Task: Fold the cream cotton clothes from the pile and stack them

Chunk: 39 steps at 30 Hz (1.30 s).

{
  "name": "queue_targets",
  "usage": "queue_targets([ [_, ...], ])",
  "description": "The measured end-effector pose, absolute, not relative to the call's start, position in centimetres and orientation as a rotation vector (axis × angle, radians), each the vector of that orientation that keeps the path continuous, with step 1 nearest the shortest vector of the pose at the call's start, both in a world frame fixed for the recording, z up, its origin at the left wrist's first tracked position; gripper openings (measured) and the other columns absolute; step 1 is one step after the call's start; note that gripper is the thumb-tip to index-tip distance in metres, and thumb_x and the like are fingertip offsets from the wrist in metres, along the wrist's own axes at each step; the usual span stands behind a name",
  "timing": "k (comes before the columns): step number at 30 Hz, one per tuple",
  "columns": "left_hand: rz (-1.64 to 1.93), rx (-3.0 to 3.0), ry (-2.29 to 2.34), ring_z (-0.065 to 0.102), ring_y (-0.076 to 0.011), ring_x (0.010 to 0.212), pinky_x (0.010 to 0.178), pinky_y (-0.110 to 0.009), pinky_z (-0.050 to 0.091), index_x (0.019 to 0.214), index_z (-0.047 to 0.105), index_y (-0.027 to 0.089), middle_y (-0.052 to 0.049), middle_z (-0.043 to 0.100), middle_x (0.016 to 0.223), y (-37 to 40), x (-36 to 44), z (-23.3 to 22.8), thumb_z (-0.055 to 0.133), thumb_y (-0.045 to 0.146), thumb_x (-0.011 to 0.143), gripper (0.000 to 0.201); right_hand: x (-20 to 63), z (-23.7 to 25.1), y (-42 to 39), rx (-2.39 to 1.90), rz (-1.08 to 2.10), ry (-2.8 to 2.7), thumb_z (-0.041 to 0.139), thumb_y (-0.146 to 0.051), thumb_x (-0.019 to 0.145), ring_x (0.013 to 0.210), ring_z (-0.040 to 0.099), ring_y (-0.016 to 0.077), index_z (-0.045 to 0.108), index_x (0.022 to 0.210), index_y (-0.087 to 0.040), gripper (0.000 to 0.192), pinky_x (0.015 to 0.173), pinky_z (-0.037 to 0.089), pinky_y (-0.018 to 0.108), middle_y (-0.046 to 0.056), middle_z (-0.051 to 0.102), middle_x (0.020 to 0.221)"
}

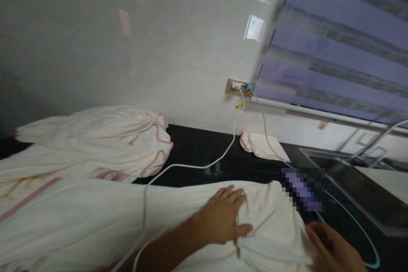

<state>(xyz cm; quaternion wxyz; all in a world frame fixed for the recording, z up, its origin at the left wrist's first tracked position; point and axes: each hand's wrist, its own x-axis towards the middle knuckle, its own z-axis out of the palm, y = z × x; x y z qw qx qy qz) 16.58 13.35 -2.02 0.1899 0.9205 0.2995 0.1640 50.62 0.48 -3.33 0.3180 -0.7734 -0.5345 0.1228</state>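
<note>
So we've got a big cream cloth (95, 216) with pink trim spread over the black counter (204, 153), and we're partway through flattening or folding it, by the look of things. Our left hand (223, 216) lies flat on it, fingers spread, pressing rather than gripping anything. Our right hand (334, 250) is at the cloth's right edge, low in the corner; can't tell whether it's pinching the fabric or just resting there.

Done so far, judging by the layout: one small folded cloth (261, 144) sits near the wall. Left to do: the bunched pile (105, 140) at the back left looks unfolded, and the one under our hands is wrinkled at the right end.

A white cable (191, 165) and a teal cable (270, 144) run from the wall socket (239, 87) across the counter; the white one crosses the cloth. Sink (360, 182) on the right.

Labels or writing: none readable. There's a blurred-out patch by the sink, nothing legible.
</note>
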Motion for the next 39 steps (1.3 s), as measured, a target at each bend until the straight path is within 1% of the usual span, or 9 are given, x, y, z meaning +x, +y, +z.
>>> queue_targets([
  [4, 0.327, 2.560, 0.771, 0.020, -0.0403, 0.155, 0.125, -0.056, 0.022, 0.161, 0.032, 0.017, -0.016, 0.026, 0.168, 13.8, 15.9, -2.2, 0.054, 0.087, 0.077, 0.111, 50.6, -2.7, 4.3, -2.071, 0.334, -1.428, 0.060, -0.062, 0.077, 0.086, 0.076, 0.0282, 0.072, 0.097, -0.021, 0.048, 0.077, 0.060, 0.035, 0.012, 0.079, 0.095],
  [11, 0.255, 2.541, 0.764, 0.012, -0.0422, 0.156, 0.125, -0.059, 0.017, 0.164, 0.021, 0.016, -0.021, 0.012, 0.170, 14.5, 15.6, -2.3, 0.061, 0.089, 0.069, 0.127, 51.2, -2.6, 7.6, -2.191, 0.442, -1.595, 0.075, -0.057, 0.064, 0.095, 0.074, 0.0332, 0.070, 0.100, -0.012, 0.058, 0.083, 0.057, 0.040, 0.019, 0.077, 0.103],
  [17, 0.259, 2.566, 0.792, 0.009, -0.0401, 0.157, 0.126, -0.057, 0.015, 0.166, 0.009, 0.014, -0.021, 0.010, 0.170, 14.6, 15.8, -3.4, 0.057, 0.090, 0.070, 0.131, 50.6, -1.3, 7.4, -2.069, 0.860, -1.616, 0.075, -0.048, 0.066, 0.098, 0.074, 0.0313, 0.076, 0.097, -0.016, 0.045, 0.083, 0.058, 0.036, 0.012, 0.079, 0.104],
  [21, 0.290, 2.611, 0.765, 0.006, -0.0368, 0.158, 0.127, -0.055, 0.010, 0.166, 0.006, 0.013, -0.020, 0.008, 0.170, 14.1, 15.9, -3.7, 0.047, 0.089, 0.079, 0.122, 49.3, 0.0, 7.1, -1.895, 1.143, -1.520, 0.072, -0.055, 0.073, 0.102, 0.074, 0.0308, 0.075, 0.110, -0.016, 0.053, 0.085, 0.059, 0.037, 0.011, 0.079, 0.108],
  [29, 0.251, 2.383, 0.722, -0.004, -0.0326, 0.158, 0.129, -0.053, 0.009, 0.165, 0.004, 0.009, -0.018, -0.004, 0.170, 13.2, 15.8, 0.0, 0.047, 0.084, 0.084, 0.118, 47.2, 1.8, 6.5, -1.833, 1.124, -1.163, 0.072, -0.059, 0.076, 0.101, 0.075, 0.0330, 0.074, 0.113, -0.014, 0.058, 0.085, 0.060, 0.040, 0.016, 0.076, 0.116],
  [31, 0.372, 2.148, 0.783, 0.001, -0.0274, 0.159, 0.129, -0.048, 0.018, 0.166, -0.002, 0.014, -0.014, -0.004, 0.171, 12.2, 16.4, 0.7, 0.037, 0.077, 0.094, 0.103, 47.1, 1.9, 6.5, -1.757, 1.172, -1.092, 0.072, -0.058, 0.077, 0.097, 0.076, 0.0329, 0.074, 0.114, -0.014, 0.058, 0.085, 0.060, 0.042, 0.017, 0.077, 0.110],
  [34, 0.601, 1.821, 1.048, 0.016, -0.0235, 0.158, 0.126, -0.048, 0.029, 0.166, -0.003, 0.023, -0.011, 0.011, 0.172, 10.3, 18.4, -0.4, 0.015, 0.056, 0.106, 0.071, 46.8, 2.0, 6.4, -1.695, 1.149, -1.009, 0.068, -0.059, 0.080, 0.093, 0.076, 0.0326, 0.070, 0.122, -0.013, 0.062, 0.082, 0.060, 0.042, 0.018, 0.078, 0.106],
  [36, 0.604, 1.746, 1.159, 0.017, -0.0269, 0.157, 0.124, -0.053, 0.030, 0.166, -0.004, 0.021, -0.015, 0.015, 0.171, 9.2, 20.2, -2.0, 0.016, 0.048, 0.108, 0.067, 46.9, 2.3, 6.4, -1.683, 1.144, -0.965, 0.067, -0.058, 0.082, 0.091, 0.077, 0.0328, 0.067, 0.128, -0.012, 0.065, 0.078, 0.061, 0.041, 0.019, 0.078, 0.107],
  [39, 0.672, 1.641, 1.176, 0.006, -0.0270, 0.159, 0.127, -0.053, 0.021, 0.165, -0.003, 0.015, -0.017, 0.003, 0.172, 7.7, 23.0, -4.1, 0.026, 0.046, 0.107, 0.071, 47.6, 3.2, 6.6, -1.595, 1.206, -0.849, 0.075, -0.051, 0.079, 0.088, 0.077, 0.0338, 0.062, 0.134, -0.010, 0.070, 0.075, 0.062, 0.041, 0.021, 0.077, 0.105],
])
